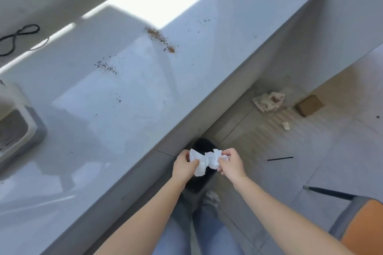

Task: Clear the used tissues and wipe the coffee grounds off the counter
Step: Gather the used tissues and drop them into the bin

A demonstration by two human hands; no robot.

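Observation:
My left hand [185,164] and my right hand [231,163] both grip a crumpled white tissue [204,161], stretched between them just off the counter's front edge. Directly below the tissue sits a black bin [200,180] on the floor, partly hidden by my hands. On the pale grey counter [116,114] lie brown coffee grounds [160,39] in a streak, and darker specks [106,66] to their left, with scattered grains around.
A white and grey appliance [18,124] stands at the counter's left edge; a black cable [18,37] loops behind it. On the floor lie a stained tissue [268,101], a small cardboard box [308,105], a paper scrap [286,126]. An orange chair [360,223] stands at right.

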